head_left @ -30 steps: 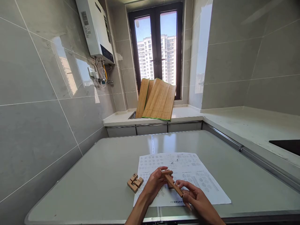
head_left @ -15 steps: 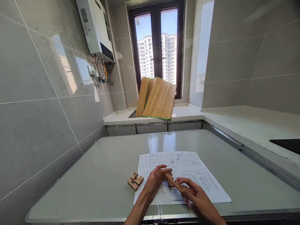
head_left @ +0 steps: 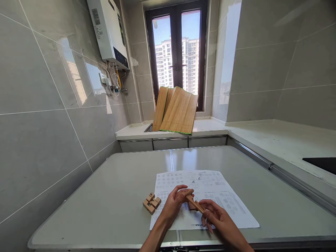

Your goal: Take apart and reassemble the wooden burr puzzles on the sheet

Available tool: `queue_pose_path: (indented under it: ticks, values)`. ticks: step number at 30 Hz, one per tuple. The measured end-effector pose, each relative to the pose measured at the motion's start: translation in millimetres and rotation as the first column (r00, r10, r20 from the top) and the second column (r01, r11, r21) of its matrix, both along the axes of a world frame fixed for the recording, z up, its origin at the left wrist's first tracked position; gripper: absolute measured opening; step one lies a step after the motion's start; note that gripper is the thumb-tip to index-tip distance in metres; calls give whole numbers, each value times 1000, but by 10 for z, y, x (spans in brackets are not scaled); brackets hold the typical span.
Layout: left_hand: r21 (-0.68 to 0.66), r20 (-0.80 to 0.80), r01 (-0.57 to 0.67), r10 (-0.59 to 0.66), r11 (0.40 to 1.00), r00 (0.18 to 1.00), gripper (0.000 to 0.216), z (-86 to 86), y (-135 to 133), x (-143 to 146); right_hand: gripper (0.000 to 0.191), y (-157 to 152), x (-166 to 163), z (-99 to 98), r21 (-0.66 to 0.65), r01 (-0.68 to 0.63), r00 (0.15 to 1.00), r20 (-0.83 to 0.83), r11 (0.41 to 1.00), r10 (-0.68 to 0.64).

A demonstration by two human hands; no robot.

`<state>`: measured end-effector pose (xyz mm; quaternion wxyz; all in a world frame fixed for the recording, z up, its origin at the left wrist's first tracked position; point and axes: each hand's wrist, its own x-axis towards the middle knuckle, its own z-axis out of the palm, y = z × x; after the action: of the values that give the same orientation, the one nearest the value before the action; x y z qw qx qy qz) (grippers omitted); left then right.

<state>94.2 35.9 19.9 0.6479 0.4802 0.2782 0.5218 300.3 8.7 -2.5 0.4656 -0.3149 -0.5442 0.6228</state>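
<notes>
Brown wood in both hands. Gripped a long wooden stick (head_left: 194,203) at its two ends and held it tilted, far end up by the left hand (head_left: 174,204), near end down by the right hand (head_left: 219,218). Pinched the far end with the left thumb and fingers. Closed the right fingers on the near end. Had both hands close together, joined only by the stick. Held it just over a printed paper sheet (head_left: 231,210) full of tiny drawings. Maybe saw a second small bit of wood under the stick, by the fingers; too hidden to tell for sure.

Saw a little bunch of notched wooden blocks (head_left: 151,203) lying on the grey surface (head_left: 112,199), just beside the left edge of the sheet and near the left wrist, not touched.

Farther back, saw folded bamboo mats (head_left: 178,110) leaning by the dark window (head_left: 177,49), standing on the white counter (head_left: 275,140). Saw a white water heater (head_left: 107,31) high on the tiled wall at the left. Saw a corner of a black cooktop (head_left: 321,162) at the far right.
</notes>
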Motion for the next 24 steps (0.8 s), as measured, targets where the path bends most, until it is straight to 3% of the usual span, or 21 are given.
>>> queue_pose_path:
  ticks: [8, 14, 24]
  values:
    - [128, -99, -57, 70, 990, 993, 64, 55, -69, 39, 57, 11, -16, -30, -68, 2, 1000, -13, 998, -3]
    - [232, -267, -47, 110, 972, 958, 73, 33, -101, 61, 51, -12, -114, 25, -51, 91, 995, -26, 995, -93]
    - [202, -200, -55, 96, 978, 975, 70, 37, -115, 57, 56, 10, -39, -5, -81, 103, 994, -29, 991, -106]
